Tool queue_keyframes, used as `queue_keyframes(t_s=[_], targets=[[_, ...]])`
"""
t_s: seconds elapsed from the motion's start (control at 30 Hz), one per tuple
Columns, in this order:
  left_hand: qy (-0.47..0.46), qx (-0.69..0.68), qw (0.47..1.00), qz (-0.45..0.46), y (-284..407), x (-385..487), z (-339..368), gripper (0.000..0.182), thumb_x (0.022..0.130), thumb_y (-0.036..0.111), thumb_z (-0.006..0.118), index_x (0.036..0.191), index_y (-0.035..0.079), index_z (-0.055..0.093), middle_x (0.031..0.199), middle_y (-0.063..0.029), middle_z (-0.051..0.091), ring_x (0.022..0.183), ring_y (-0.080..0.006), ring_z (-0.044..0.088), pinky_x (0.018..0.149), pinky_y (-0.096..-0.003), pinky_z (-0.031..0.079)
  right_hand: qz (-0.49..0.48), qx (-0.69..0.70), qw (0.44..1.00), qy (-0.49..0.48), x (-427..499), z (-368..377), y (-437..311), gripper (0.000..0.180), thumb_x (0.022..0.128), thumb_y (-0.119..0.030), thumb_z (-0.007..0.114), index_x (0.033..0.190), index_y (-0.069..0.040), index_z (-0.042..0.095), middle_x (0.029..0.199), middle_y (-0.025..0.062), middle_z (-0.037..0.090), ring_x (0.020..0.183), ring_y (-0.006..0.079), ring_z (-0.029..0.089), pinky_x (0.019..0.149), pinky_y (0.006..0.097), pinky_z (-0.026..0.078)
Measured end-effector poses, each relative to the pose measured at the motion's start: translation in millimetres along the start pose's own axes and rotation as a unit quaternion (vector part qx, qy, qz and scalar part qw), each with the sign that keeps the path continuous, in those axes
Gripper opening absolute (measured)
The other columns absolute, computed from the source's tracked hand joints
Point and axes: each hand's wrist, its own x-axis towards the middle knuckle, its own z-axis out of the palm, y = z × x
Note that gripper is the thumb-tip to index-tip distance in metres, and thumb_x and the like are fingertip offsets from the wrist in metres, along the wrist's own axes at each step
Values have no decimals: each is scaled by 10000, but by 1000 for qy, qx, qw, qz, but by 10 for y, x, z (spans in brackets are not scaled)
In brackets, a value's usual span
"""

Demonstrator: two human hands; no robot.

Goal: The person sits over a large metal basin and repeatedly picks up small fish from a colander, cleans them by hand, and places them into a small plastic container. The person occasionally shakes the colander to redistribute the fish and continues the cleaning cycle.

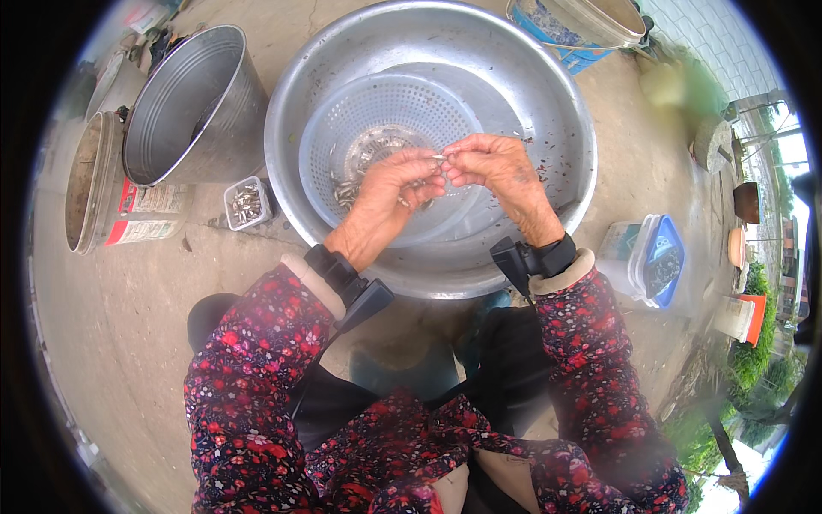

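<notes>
Between my two hands, over a large metal basin (392, 286), is a tiny silvery fish (439, 157). My left hand (398, 183) grips its near end between thumb and fingertips. The fingertips of my right hand (491, 167) meet at its other end, pinched together. Below the hands a pale plastic colander (321, 115) rests in the basin, with many small fish (347, 191) at its bottom, partly hidden by my left hand. Dark and reddish bits stick to the basin's right inner wall. A small square plastic tub (247, 204) of similar fish stands on the ground left of the basin.
A tall metal bucket (225, 122) and a plastic pail (96, 186) stand at the left. Another bucket (571, 38) is at the upper right. To the right are a lidded tub with a blue rim (668, 257) and an orange-rimmed container (754, 319).
</notes>
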Motion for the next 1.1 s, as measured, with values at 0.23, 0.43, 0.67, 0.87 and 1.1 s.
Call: queue_keyframes(t_s=[0.23, 0.43, 0.67, 0.87, 1.1], targets=[[8, 25, 999, 19, 12, 7, -19, 119, 813, 20, 573, 924, -20, 559, 824, -107, 616, 724, -173, 603, 666, -286, 509, -5, -34, 999, -2, 10, 41, 25, 179, 789, -77, 601, 924, 40, 617, 798, 91, 638, 709, 141, 618, 690, 252, 518], [11, 51, 998, 19, 20, 6, 5, 115, 813, 24, 576, 918, -17, 556, 824, -98, 608, 730, -169, 604, 672, -281, 510, -16, -73, 997, 11, 12, 70, 23, 148, 770, -65, 608, 877, 37, 608, 759, 69, 620, 646, 108, 578, 616, 227, 481], [16, 78, 996, 25, 3, 9, 20, 102, 805, 31, 586, 893, -15, 563, 810, -93, 605, 705, -158, 603, 646, -269, 514, -48, -73, 996, 24, 23, 98, 62, 88, 723, -20, 622, 783, 38, 594, 700, 69, 611, 575, 107, 572, 538, 225, 478], [25, 114, 992, 41, -7, 12, 24, 91, 793, 19, 584, 872, -25, 575, 812, -104, 610, 702, -163, 610, 636, -269, 521, -50, -50, 997, 23, 22, 103, 73, 82, 721, -7, 617, 766, 46, 574, 691, 86, 607, 566, 110, 569, 529, 232, 479], [13, 146, 987, 66, -6, -11, 51, 96, 780, 5, 579, 868, -33, 581, 823, -109, 611, 698, -169, 611, 645, -276, 525, -9, 4, 1000, 11, 20, 80, 79, 64, 745, -17, 600, 760, 37, 568, 690, 89, 600, 575, 129, 566, 551, 241, 479]])
